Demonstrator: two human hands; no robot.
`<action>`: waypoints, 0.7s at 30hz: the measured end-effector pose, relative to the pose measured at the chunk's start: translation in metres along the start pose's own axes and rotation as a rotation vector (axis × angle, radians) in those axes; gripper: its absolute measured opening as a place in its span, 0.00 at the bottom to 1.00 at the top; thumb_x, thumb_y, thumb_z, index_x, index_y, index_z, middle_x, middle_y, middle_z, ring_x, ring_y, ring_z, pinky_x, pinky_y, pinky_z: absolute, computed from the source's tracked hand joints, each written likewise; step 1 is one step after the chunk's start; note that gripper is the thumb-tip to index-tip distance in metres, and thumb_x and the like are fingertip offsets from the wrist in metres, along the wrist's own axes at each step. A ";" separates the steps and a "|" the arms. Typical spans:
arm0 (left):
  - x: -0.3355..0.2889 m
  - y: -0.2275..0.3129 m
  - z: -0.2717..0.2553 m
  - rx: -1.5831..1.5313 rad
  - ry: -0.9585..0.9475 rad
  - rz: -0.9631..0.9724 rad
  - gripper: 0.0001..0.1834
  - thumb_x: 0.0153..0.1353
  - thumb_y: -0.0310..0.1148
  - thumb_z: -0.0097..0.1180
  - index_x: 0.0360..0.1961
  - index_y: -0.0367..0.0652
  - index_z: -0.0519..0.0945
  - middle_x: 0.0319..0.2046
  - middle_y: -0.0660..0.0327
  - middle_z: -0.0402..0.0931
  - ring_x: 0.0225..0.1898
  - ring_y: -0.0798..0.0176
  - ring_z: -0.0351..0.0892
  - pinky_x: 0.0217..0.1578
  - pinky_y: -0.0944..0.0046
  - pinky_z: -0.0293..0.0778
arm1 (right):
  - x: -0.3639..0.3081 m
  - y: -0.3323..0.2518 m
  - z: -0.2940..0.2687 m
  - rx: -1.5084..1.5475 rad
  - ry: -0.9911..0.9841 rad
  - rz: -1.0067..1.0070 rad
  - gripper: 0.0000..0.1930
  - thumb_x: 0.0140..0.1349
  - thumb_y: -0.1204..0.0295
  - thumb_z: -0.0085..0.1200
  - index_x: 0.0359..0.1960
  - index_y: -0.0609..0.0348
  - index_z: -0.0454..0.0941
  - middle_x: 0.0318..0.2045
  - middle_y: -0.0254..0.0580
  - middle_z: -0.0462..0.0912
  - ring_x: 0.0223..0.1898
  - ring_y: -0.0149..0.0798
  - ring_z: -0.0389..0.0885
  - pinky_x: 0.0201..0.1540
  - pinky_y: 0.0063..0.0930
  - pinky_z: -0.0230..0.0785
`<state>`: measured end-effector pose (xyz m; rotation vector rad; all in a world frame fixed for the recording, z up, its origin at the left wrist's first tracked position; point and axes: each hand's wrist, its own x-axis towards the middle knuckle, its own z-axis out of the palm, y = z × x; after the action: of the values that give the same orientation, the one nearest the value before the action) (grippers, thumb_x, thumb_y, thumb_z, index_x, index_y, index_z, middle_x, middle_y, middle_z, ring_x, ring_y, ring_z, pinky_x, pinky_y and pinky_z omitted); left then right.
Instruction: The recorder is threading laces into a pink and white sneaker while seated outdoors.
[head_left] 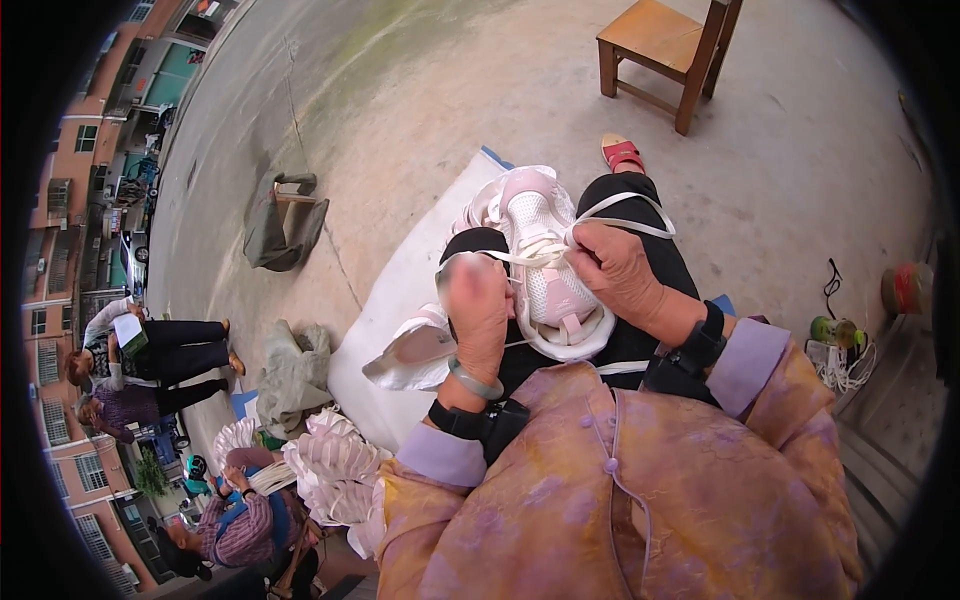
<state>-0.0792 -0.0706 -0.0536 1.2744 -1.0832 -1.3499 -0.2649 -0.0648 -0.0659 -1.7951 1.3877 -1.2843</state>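
Note:
A pale pink and white sneaker [560, 300] rests on my lap between my two hands, its heel end toward me. My left hand [475, 315] is closed at its left side, with a white shoelace running into the fingers; part of this hand is blurred. On the other side my right hand [620, 275] pinches the shoelace [640, 222], which loops over my dark trouser leg. Laces cross over the tongue of the sneaker. More pale shoes [415, 350] lie just left of my left hand and beyond the sneaker.
White sheeting [390, 300] spreads under the shoes. Ahead on the concrete stands a wooden chair [660, 40]. A heap of pale shoes [340, 465] lies at lower left, beside a seated person [245, 525]. Two people stand farther left. A green jar [835, 332] is at right.

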 end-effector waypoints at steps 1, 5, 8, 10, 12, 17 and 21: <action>0.001 -0.001 0.000 0.014 0.002 0.009 0.03 0.62 0.27 0.50 0.33 0.42 0.70 0.17 0.67 0.69 0.13 0.78 0.63 0.13 0.78 0.58 | 0.001 -0.001 0.000 0.003 -0.018 0.041 0.06 0.50 0.77 0.52 0.26 0.63 0.67 0.21 0.50 0.70 0.25 0.50 0.73 0.28 0.35 0.65; 0.004 -0.004 0.003 0.033 0.037 0.032 0.03 0.61 0.26 0.49 0.32 0.40 0.69 0.17 0.68 0.68 0.13 0.78 0.63 0.13 0.77 0.59 | -0.001 -0.004 -0.007 -0.006 -0.085 0.207 0.09 0.51 0.74 0.54 0.31 0.62 0.67 0.21 0.50 0.72 0.25 0.51 0.74 0.29 0.36 0.66; 0.004 -0.004 0.005 0.035 0.047 0.049 0.02 0.60 0.25 0.48 0.32 0.39 0.69 0.15 0.69 0.67 0.14 0.78 0.63 0.12 0.76 0.58 | -0.003 -0.001 -0.007 -0.030 -0.083 0.235 0.13 0.51 0.71 0.57 0.33 0.62 0.67 0.20 0.48 0.73 0.25 0.48 0.76 0.29 0.34 0.67; 0.005 -0.006 0.004 0.044 0.078 0.049 0.02 0.60 0.25 0.48 0.32 0.39 0.69 0.15 0.69 0.67 0.14 0.78 0.62 0.13 0.76 0.58 | -0.003 -0.003 -0.007 -0.049 -0.078 0.306 0.13 0.51 0.70 0.58 0.33 0.60 0.67 0.19 0.45 0.73 0.23 0.46 0.76 0.28 0.33 0.66; 0.006 -0.008 0.003 0.038 0.077 0.047 0.02 0.60 0.25 0.48 0.32 0.39 0.69 0.16 0.69 0.68 0.15 0.78 0.63 0.15 0.75 0.59 | -0.002 0.001 -0.007 -0.049 -0.069 0.300 0.14 0.50 0.69 0.60 0.32 0.58 0.67 0.18 0.42 0.72 0.22 0.42 0.75 0.26 0.31 0.65; 0.005 -0.012 0.004 0.174 0.118 0.095 0.03 0.59 0.24 0.49 0.33 0.38 0.69 0.16 0.67 0.70 0.17 0.77 0.66 0.18 0.74 0.62 | -0.005 0.007 -0.007 -0.109 -0.051 0.284 0.16 0.49 0.65 0.62 0.30 0.56 0.67 0.16 0.38 0.71 0.18 0.38 0.72 0.23 0.30 0.63; 0.008 -0.019 0.001 0.246 0.156 0.132 0.04 0.57 0.24 0.50 0.32 0.37 0.69 0.15 0.66 0.70 0.17 0.75 0.66 0.19 0.71 0.63 | -0.007 0.007 -0.009 -0.075 -0.032 0.247 0.16 0.50 0.64 0.63 0.27 0.57 0.67 0.15 0.38 0.70 0.17 0.36 0.69 0.22 0.28 0.62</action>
<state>-0.0818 -0.0760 -0.0735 1.4340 -1.2273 -1.0245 -0.2765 -0.0594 -0.0710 -1.6239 1.6013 -1.0831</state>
